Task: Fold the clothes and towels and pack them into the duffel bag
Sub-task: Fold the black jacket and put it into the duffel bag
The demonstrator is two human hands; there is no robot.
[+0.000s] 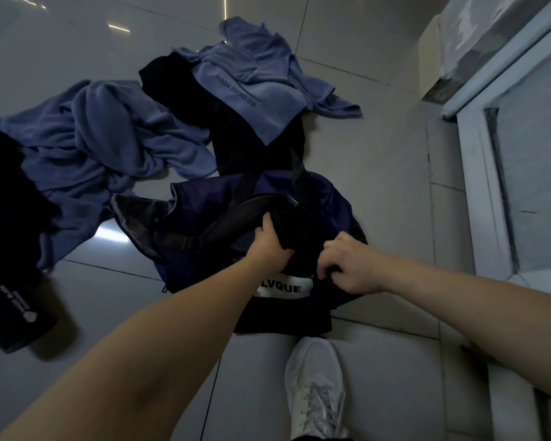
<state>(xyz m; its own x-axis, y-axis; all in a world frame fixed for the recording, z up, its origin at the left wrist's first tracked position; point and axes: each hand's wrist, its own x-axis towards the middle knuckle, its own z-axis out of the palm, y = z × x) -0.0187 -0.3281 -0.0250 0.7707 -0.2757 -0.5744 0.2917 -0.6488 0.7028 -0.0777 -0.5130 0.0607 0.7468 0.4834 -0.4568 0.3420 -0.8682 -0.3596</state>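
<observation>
A navy duffel bag [318,198] with a white label lies on the tiled floor in front of me. My left hand [272,243] grips dark fabric at the bag's top opening, beside its black padded strap [236,214]. My right hand [347,264] pinches the bag's edge just above the label. Behind the bag lie a blue towel [252,90] printed with "YOGA FITNESS", a black garment [233,135] under it, and a crumpled blue towel [102,138] at the left. Another black garment [7,218] with white print lies at the far left.
My white sneaker [315,386] stands on the floor just below the bag. A white door frame and glass panel [490,154] run along the right side. Glossy grey floor tiles [77,43] stretch beyond the clothes.
</observation>
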